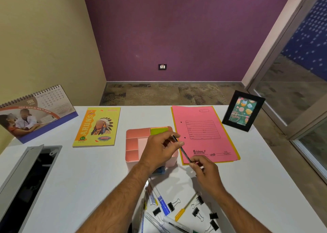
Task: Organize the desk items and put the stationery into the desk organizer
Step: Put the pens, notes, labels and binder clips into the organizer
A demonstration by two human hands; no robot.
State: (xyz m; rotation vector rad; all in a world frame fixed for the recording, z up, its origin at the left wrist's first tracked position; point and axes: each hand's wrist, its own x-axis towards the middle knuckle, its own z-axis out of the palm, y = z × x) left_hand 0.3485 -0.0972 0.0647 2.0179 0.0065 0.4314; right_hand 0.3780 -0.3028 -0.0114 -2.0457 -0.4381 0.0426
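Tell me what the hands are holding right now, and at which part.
Both hold one pencil: the left hand pinches it near its upper end, and the right hand pinches its lower end.

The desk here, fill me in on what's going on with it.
A person is tidying a white desk. Both hands hold one dark pencil over the pink desk organizer: the left hand pinches its upper part, the right hand its lower end. The organizer already holds a green sticky-note pad. Pens and binder clips lie loose near the front edge.
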